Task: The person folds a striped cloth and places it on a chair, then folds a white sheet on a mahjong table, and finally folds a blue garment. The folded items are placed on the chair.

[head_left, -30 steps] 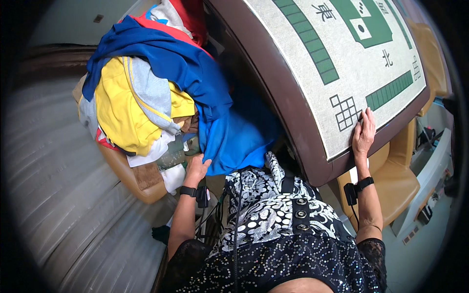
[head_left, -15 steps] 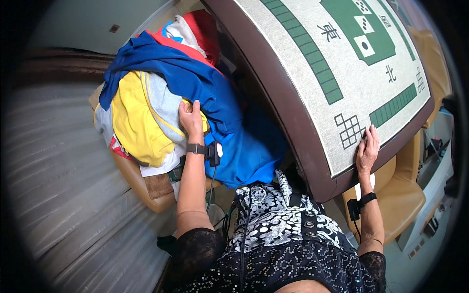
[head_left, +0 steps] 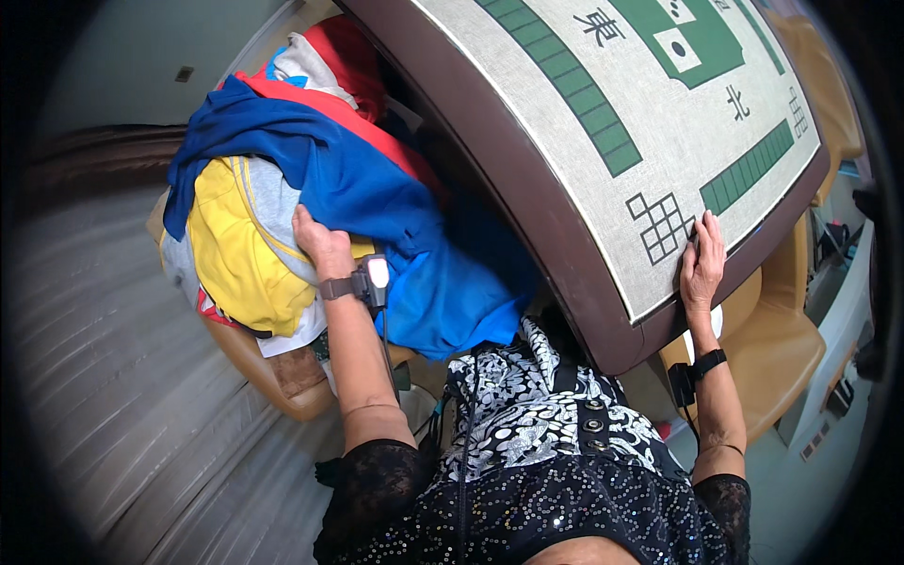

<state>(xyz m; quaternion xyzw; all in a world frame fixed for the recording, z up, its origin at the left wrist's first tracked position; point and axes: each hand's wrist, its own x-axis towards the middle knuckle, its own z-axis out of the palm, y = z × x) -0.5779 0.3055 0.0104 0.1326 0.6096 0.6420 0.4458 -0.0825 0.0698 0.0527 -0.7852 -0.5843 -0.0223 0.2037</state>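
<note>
On the left, my left hand [head_left: 320, 241] is closed at the edge of a dark blue garment [head_left: 315, 151], its fingertips partly hidden against the cloth. The blue garment lies across a pile of clothes, with a yellow garment [head_left: 221, 254] and a grey garment [head_left: 273, 202] right beside this hand. Its lighter blue part [head_left: 443, 311] hangs down toward me. My right hand [head_left: 702, 268] rests flat on the near right edge of a mahjong table [head_left: 574, 226], fingers stretched out and holding nothing.
The pile sits on a tan chair [head_left: 268, 381], with a red garment [head_left: 344, 56] at its far end. Another tan chair [head_left: 772, 348] stands right of the table. A grey curtain [head_left: 104, 311] hangs at the left. Wires run from both wrist bands.
The view has shifted slightly, so the table and the pile appear further left. My left hand has moved a little left along the cloth. My right hand stays on the table edge.
</note>
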